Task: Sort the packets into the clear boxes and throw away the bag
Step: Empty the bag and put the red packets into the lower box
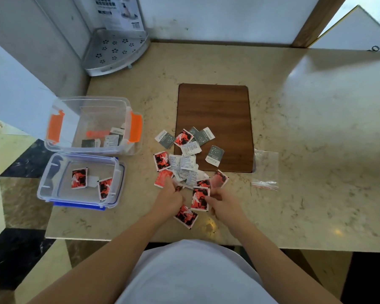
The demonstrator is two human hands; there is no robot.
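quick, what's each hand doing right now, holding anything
Left hand: fingers curled on the pile of packets; whether it grips one cannot be told.
Right hand: fingers pinching a red packet.

Bright, even daylight falls on the marble counter, with pale glare right of the wooden board. Wide-angle bending warps the frame edges; focus is slightly soft throughout.
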